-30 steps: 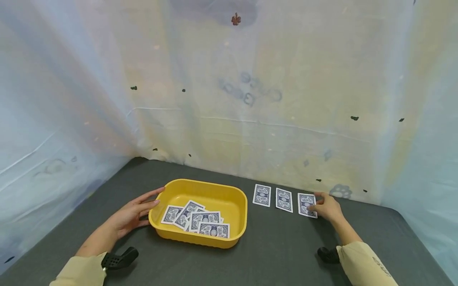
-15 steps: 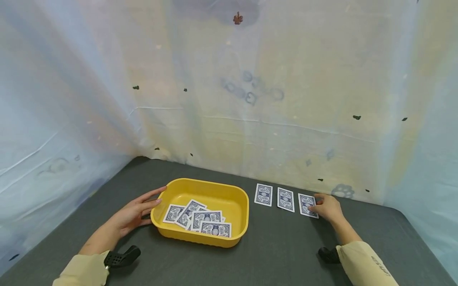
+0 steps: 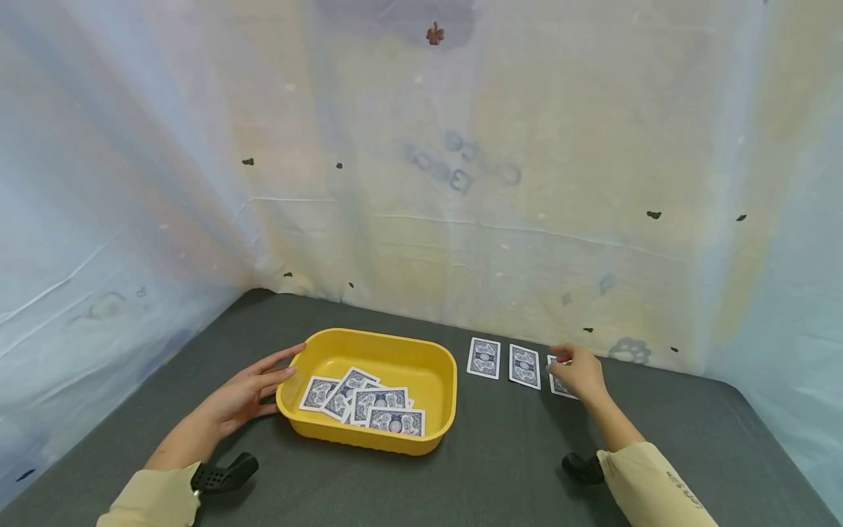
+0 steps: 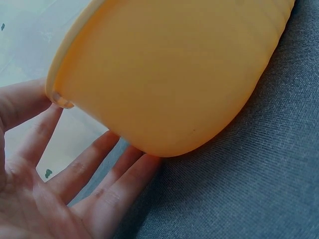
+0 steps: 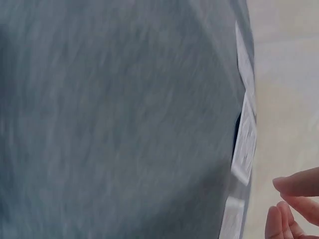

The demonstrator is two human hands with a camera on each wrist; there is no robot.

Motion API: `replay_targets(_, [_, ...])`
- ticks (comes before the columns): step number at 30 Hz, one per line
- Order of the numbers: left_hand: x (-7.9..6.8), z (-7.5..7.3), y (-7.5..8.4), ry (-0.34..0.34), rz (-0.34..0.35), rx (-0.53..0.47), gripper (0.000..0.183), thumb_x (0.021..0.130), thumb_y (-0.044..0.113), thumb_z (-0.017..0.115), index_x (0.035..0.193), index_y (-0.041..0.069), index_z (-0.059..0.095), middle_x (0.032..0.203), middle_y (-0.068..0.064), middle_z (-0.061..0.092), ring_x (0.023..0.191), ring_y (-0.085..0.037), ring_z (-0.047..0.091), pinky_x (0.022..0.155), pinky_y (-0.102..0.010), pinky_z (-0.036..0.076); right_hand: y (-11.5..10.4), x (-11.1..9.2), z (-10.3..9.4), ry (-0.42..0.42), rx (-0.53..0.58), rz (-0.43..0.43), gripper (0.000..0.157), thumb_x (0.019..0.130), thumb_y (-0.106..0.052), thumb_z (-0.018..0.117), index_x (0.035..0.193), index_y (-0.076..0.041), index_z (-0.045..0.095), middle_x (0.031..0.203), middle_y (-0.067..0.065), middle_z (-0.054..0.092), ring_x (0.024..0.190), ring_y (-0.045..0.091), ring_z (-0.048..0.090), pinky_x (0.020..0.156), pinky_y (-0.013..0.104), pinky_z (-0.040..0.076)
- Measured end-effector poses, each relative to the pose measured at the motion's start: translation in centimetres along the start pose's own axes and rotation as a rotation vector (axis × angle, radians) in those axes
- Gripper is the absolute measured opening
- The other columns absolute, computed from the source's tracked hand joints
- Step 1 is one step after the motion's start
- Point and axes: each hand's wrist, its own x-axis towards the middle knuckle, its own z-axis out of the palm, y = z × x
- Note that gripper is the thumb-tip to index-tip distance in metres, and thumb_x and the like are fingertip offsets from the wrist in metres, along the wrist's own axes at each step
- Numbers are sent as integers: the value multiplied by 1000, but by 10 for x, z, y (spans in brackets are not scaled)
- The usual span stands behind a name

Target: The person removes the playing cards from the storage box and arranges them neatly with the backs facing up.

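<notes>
Left hand, fingers spread, steadies the tray against them, while the right hand, empty fingertips slightly apart, hovers above the rightmost card, best moved without brushing it.

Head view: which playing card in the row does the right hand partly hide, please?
The rightmost playing card, farthest from the yellow tray; the other two show whole.

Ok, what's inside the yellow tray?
A loose heap of playing cards lies in the yellow tray, patterned backs up. They overlap, so parts of the lower ones are covered and I can't count them exactly; their undersides are hidden too.
</notes>
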Motion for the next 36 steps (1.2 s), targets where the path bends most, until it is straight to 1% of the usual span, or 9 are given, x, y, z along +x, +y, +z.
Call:
replay_targets(5, [0, -1, 0, -2, 1, -3, 64, 99, 36, 51, 154, 27, 21, 162, -14, 4, 144, -39, 19, 101, -56, 40, -16, -4, 7, -5, 64, 4, 35, 85, -7, 64, 118, 6, 61, 104, 24, 63, 100, 42, 60, 77, 48, 50])
replay_targets(9, [0, 0, 0, -7, -1, -2, 64, 100, 36, 51, 155, 27, 21, 162, -14, 4, 143, -39, 20, 100, -56, 41, -25, -4, 14, -3, 99, -2, 33, 85, -6, 64, 115, 5, 64, 97, 19, 64, 95, 37, 61, 67, 36, 47])
replay_targets(13, [0, -1, 1, -6, -4, -1, 64, 100, 35, 51, 155, 27, 20, 161, -15, 4, 143, -38, 22, 100, -54, 42, -35, -4, 20, 8, 146, -9, 32, 83, -6, 64, 113, 4, 66, 93, 15, 65, 84, 26, 62, 61, 27, 43])
replay_targets(16, [-1, -1, 1, -6, -4, 1, 64, 100, 36, 51, 155, 27, 20, 161, -15, 5, 143, -38, 22, 100, -54, 42, -44, -6, 22, 7, 218, -12, 31, 84, -5, 64, 113, 5, 66, 91, 15, 65, 75, 16, 62, 58, 23, 44])
replay_targets(19, [-1, -1, 2, -8, -5, 0, 64, 100, 36, 51, 155, 27, 19, 161, -15, 4, 144, -39, 20, 100, -54, 42, -55, -10, 23, -8, 288, -26, 29, 86, -5, 64, 114, 5, 66, 92, 15, 65, 72, 11, 61, 57, 23, 46])
replay_targets(24, [-1, -1, 3, -3, -12, -2, 66, 99, 36, 51, 155, 26, 18, 161, -15, 4, 144, -40, 19, 100, -55, 42, -74, -14, 27, -25, 317, -64, 27, 85, -5, 66, 111, 3, 67, 91, 13, 64, 76, 14, 58, 59, 24, 45])
replay_targets(27, [-1, 0, 3, 2, -13, -1, 66, 99, 36, 51, 155, 25, 18, 161, -15, 4, 144, -40, 19, 100, -55, 42, -84, -15, 31, -34, 334, -89, 25, 84, -5, 67, 109, 2, 69, 89, 11, 64, 75, 16, 60, 59, 23, 45])
replay_targets(32, [-2, 1, 4, 7, -14, -1, 66, 99, 36, 52, 155, 25, 19, 161, -15, 5, 143, -40, 20, 100, -55, 42, -98, -16, 37, -73, 367, -140, 22, 85, -5, 68, 107, 1, 69, 90, 12, 65, 75, 18, 63, 62, 23, 51])
replay_targets(36, [-3, 2, 4, 7, -15, -3, 66, 99, 36, 52, 155, 24, 18, 161, -14, 5, 143, -39, 20, 100, -55, 42, -111, -18, 38, -113, 394, -169, 23, 86, -7, 68, 108, 0, 69, 95, 13, 67, 81, 22, 65, 66, 28, 54])
